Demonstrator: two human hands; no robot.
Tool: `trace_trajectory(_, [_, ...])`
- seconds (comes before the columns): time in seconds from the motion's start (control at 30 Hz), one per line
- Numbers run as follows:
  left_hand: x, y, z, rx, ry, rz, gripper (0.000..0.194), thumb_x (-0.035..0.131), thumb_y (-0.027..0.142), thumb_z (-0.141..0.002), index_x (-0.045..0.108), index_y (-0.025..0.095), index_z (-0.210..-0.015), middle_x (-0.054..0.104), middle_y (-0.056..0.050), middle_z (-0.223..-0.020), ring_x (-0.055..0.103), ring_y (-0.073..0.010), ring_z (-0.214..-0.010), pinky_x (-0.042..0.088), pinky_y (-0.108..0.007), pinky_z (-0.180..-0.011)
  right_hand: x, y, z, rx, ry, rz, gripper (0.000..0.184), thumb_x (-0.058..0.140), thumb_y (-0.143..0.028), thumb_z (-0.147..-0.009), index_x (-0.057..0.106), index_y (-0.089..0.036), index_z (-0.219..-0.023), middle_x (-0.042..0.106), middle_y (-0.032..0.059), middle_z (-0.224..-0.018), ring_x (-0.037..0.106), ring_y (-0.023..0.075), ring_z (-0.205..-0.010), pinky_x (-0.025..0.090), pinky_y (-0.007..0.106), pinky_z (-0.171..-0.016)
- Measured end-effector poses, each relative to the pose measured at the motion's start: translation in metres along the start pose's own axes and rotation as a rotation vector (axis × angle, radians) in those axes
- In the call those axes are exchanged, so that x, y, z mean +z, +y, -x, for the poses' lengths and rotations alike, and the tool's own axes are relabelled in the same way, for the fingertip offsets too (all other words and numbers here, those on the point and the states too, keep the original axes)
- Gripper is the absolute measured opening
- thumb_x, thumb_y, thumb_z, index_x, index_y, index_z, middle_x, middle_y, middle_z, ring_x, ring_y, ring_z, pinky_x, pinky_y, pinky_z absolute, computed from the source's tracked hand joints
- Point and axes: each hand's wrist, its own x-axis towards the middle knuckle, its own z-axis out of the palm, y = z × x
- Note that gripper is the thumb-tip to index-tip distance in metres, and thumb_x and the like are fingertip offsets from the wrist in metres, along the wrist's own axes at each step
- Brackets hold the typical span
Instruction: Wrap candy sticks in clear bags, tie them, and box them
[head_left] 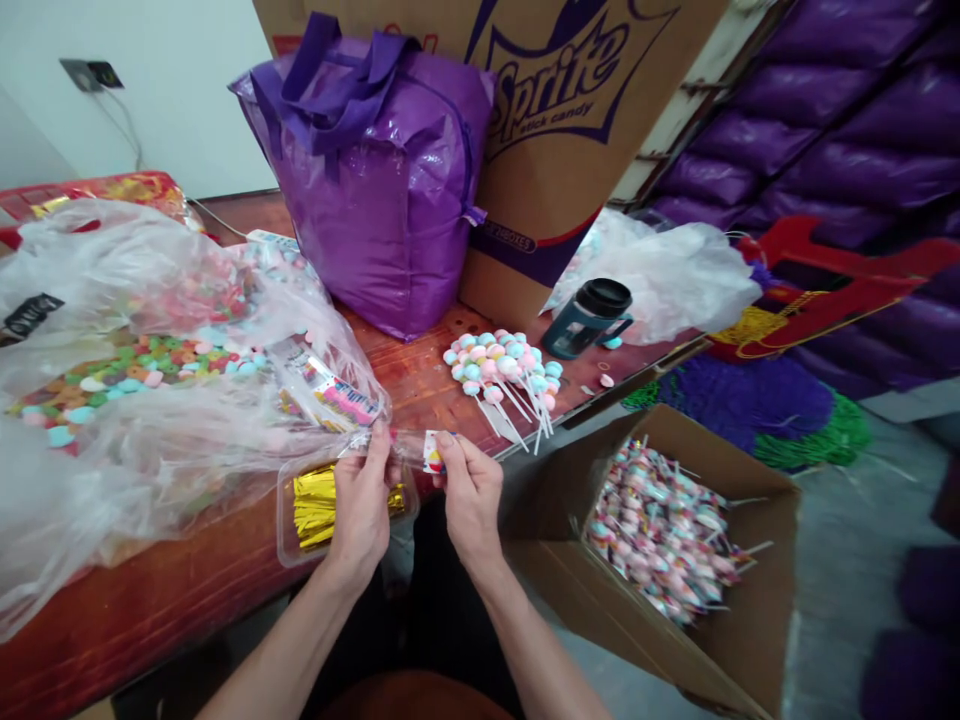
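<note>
Both hands meet at the table's front edge, with a clear plastic candy wrapper (407,447) stretched between them. My left hand (361,500) is closed, pinching the wrapper's left end between thumb and fingers. My right hand (471,490) pinches the other end, where a printed white, red and blue part shows. Whether a candy sits inside is hidden by my fingers. Under my left hand, a clear plastic tray (285,535) holds gold twist ties (315,505). Pink-and-blue lollipops (502,368) lie piled beyond my right hand, sticks toward me. Flat printed wrappers (330,390) lie beyond my left hand.
Clear plastic bags (67,460) with colourful candies (161,360) cover the table's left. A purple bag (382,220), a printed carton (540,190) and a dark mug (589,318) stand behind. At right below, an open cardboard box (765,600) holds wrapped lollipops (664,530).
</note>
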Motion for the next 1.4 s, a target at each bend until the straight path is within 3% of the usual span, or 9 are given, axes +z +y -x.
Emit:
trace_trajectory(0.1, [-0.003, 0.004, 0.000, -0.040, -0.032, 0.037, 0.043, 0.094, 0.040, -0.055, 0.065, 0.013, -0.071, 0.062, 0.003, -0.067, 0.051, -0.0051, -0.054, 0.044, -0.016, -0.050, -0.006, 0.000, -0.003, -0.054, 0.011, 0.093, 0.046, 0.053, -0.044, -0.097, 0.043, -0.020, -0.059, 0.040, -0.0061, -0.054, 0.035, 0.0084, -0.052, 0.029, 0.023, -0.050])
trace_trajectory(0.23, [-0.004, 0.013, -0.010, 0.021, 0.040, 0.089, 0.043, 0.097, 0.031, -0.048, 0.067, 0.013, -0.072, 0.061, 0.004, -0.068, 0.047, -0.0027, -0.052, 0.041, -0.014, -0.046, -0.016, -0.006, -0.014, -0.202, -0.132, 0.348, 0.046, 0.053, -0.040, -0.098, 0.044, -0.019, -0.057, 0.039, -0.0060, -0.054, 0.036, 0.0085, -0.052, 0.030, 0.023, -0.053])
trace_trajectory(0.37, [-0.006, 0.018, -0.022, 0.075, 0.088, 0.129, 0.045, 0.098, 0.030, -0.046, 0.068, 0.013, -0.074, 0.061, 0.005, -0.071, 0.046, -0.0024, -0.054, 0.038, -0.013, -0.043, -0.034, -0.011, -0.043, -0.396, 0.098, 0.796, 0.026, 0.055, -0.031, -0.096, 0.066, -0.018, -0.076, 0.063, 0.0018, -0.073, 0.053, 0.0133, -0.065, 0.037, 0.026, -0.064])
trace_trajectory(0.47, [-0.011, 0.020, -0.028, 0.093, 0.114, 0.137, 0.047, 0.099, 0.028, -0.043, 0.068, 0.012, -0.075, 0.063, 0.004, -0.072, 0.049, -0.0034, -0.056, 0.040, -0.013, -0.044, -0.050, -0.013, -0.070, -0.238, 0.242, 1.216, 0.020, 0.056, -0.024, -0.096, 0.073, -0.017, -0.103, 0.072, 0.0100, -0.097, 0.061, 0.0188, -0.076, 0.033, 0.028, -0.059])
trace_trajectory(0.6, [-0.014, 0.021, -0.032, 0.086, 0.137, 0.174, 0.044, 0.098, 0.028, -0.047, 0.068, 0.012, -0.075, 0.064, 0.004, -0.072, 0.053, -0.0048, -0.058, 0.042, -0.014, -0.044, -0.058, -0.012, -0.092, 0.004, 0.081, 1.490, 0.027, 0.051, -0.019, -0.097, 0.072, -0.019, -0.113, 0.073, 0.0119, -0.101, 0.064, 0.0199, -0.073, 0.026, 0.028, -0.055])
trace_trajectory(0.73, [-0.014, 0.022, -0.034, 0.012, 0.162, 0.234, 0.029, 0.091, 0.020, -0.063, 0.066, 0.013, -0.075, 0.064, 0.004, -0.070, 0.054, -0.0050, -0.057, 0.043, -0.014, -0.046, -0.059, -0.005, -0.093, -0.036, 0.101, 1.395, 0.024, 0.052, -0.021, -0.096, 0.076, -0.018, -0.099, 0.074, 0.0125, -0.101, 0.066, 0.0224, -0.081, 0.033, 0.028, -0.059])
trace_trajectory(0.87, [-0.017, 0.027, -0.040, -0.099, 0.194, 0.251, 0.015, 0.077, 0.016, -0.082, 0.063, 0.013, -0.076, 0.060, 0.003, -0.065, 0.053, -0.0063, -0.053, 0.045, -0.015, -0.047, -0.065, 0.001, -0.073, -0.169, 0.186, 0.922, 0.019, 0.060, -0.026, -0.089, 0.077, -0.017, -0.089, 0.075, 0.0079, -0.086, 0.066, 0.0224, -0.079, 0.044, 0.030, -0.069])
trace_trajectory(1.03, [-0.018, 0.034, -0.046, -0.149, 0.241, 0.282, 0.010, 0.068, 0.016, -0.090, 0.064, 0.015, -0.081, 0.060, 0.002, -0.065, 0.054, -0.0064, -0.052, 0.047, -0.015, -0.050, -0.070, -0.003, -0.026, -0.234, 0.098, 0.457, 0.016, 0.067, -0.034, -0.087, 0.076, -0.020, -0.084, 0.073, 0.0017, -0.078, 0.064, 0.0187, -0.071, 0.049, 0.030, -0.069])
trace_trajectory(1.4, [-0.021, 0.028, -0.044, -0.080, 0.152, 0.216, 0.018, 0.081, 0.024, -0.079, 0.067, 0.015, -0.086, 0.069, 0.001, -0.072, 0.063, -0.0082, -0.060, 0.049, -0.017, -0.054, -0.093, -0.013, -0.001, -0.536, -0.103, 0.640, 0.013, 0.062, -0.019, -0.094, 0.074, -0.025, -0.093, 0.073, 0.0011, -0.080, 0.059, 0.0175, -0.071, 0.047, 0.032, -0.068])
